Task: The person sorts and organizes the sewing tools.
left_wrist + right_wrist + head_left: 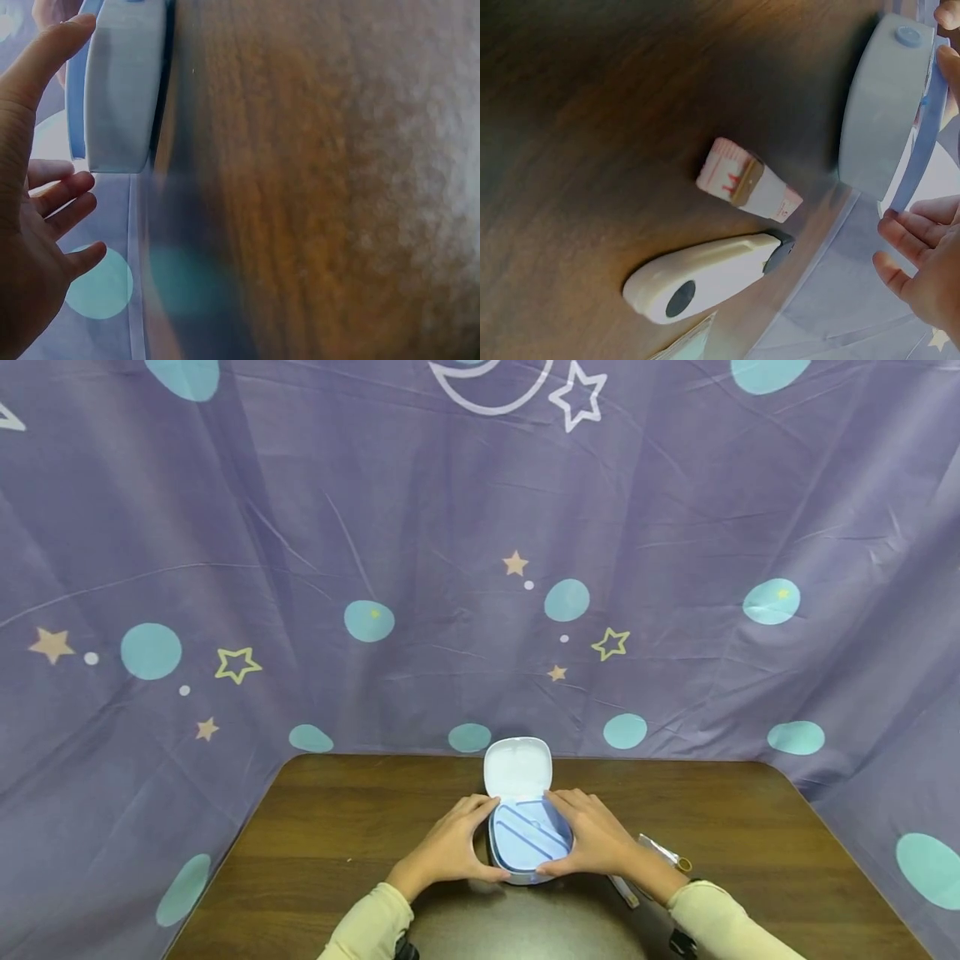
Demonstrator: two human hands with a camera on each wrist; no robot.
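A lunch-box-like case stands on the table, its white lid raised at the back. Its pale grey-blue body has a round blue button in front. A light blue tray with diagonal ridges lies over the body; in the right wrist view a narrow gap shows beneath its rim. My left hand holds the tray's left side, thumb at the front and index finger at the back. My right hand grips the right side the same way, its thumb and fingertips on the rim. The tray's underside is hidden.
Right of the case lies a white, rounded tool with a black button and dark tip. Near it is a small pink-and-white piece with a brown band. A pale flat thing is partly cut off. A purple curtain hangs behind the table.
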